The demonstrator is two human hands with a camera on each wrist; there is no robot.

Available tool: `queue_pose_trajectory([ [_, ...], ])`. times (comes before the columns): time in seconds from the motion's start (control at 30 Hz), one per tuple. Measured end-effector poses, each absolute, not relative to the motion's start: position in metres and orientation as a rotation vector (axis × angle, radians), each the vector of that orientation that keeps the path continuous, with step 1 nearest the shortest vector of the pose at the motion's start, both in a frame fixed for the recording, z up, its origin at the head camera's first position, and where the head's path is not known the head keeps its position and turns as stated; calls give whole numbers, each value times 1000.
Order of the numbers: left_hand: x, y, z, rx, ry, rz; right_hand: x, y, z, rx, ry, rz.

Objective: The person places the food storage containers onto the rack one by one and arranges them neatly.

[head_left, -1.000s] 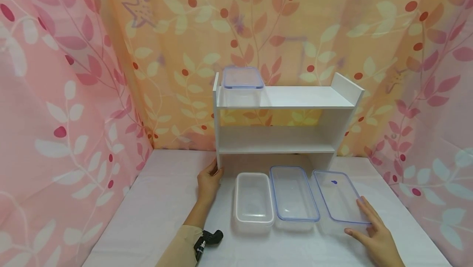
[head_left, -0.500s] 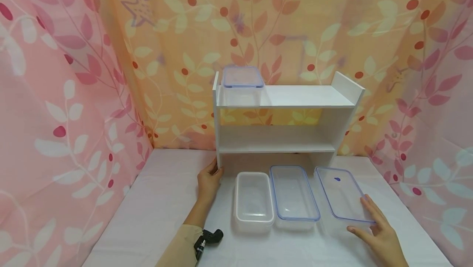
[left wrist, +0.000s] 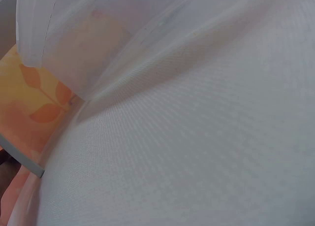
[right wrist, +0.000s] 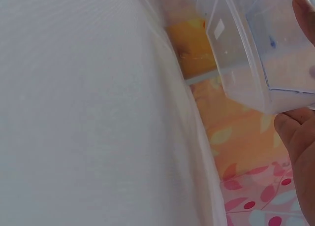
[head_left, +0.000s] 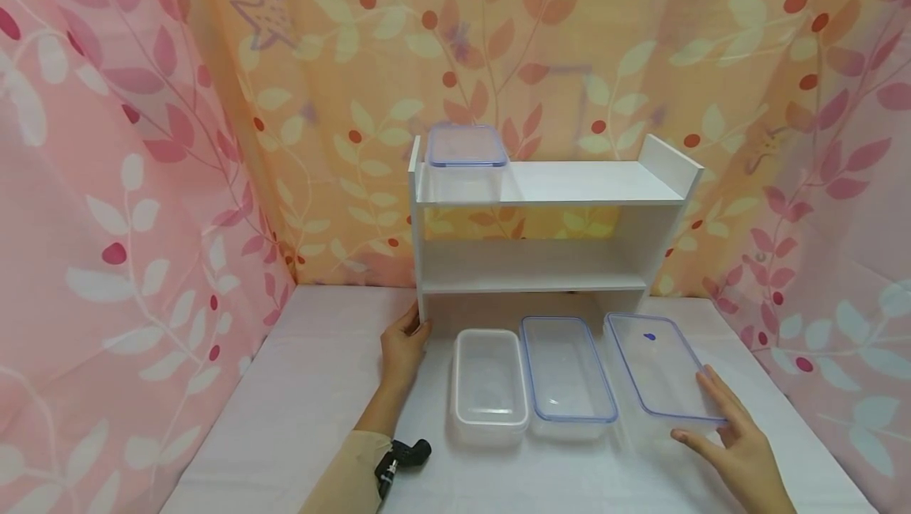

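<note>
My left hand (head_left: 403, 352) grips the bottom of the left side panel of a white shelf rack (head_left: 535, 267); in the left wrist view only a sliver of that hand (left wrist: 6, 174) shows at the panel's edge. At the right, my right hand (head_left: 743, 443) holds a clear food container with a blue-rimmed lid (head_left: 662, 368) by its near right corner. In the right wrist view, its thumb and fingers (right wrist: 295, 125) lie on two sides of the container (right wrist: 241, 63). Another blue-rimmed container (head_left: 569, 372) and a white-lidded one (head_left: 491, 379) stand beside it.
On the top board's left end sits a smaller blue-rimmed container (head_left: 466, 158). White cloth (head_left: 285, 419) covers the table. A yellow leaf-print curtain (head_left: 342, 63) hangs behind, with pink curtains (head_left: 142, 221) at both sides.
The right-hand container has shifted slightly right and toward the rack, along with my right hand. My left hand keeps its place on the side panel.
</note>
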State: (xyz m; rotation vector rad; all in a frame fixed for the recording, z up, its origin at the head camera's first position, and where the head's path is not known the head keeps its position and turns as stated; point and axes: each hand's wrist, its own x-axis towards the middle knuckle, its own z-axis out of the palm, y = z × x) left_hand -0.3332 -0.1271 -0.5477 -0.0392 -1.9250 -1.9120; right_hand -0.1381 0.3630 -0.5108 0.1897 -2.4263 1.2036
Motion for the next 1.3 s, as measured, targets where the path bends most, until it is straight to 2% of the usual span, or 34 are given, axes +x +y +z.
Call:
queue_pose_trajectory([
  [1.3,-331,-129,-547,-20,-1987,-1870,-125,347,-445,268,-2306,1278],
])
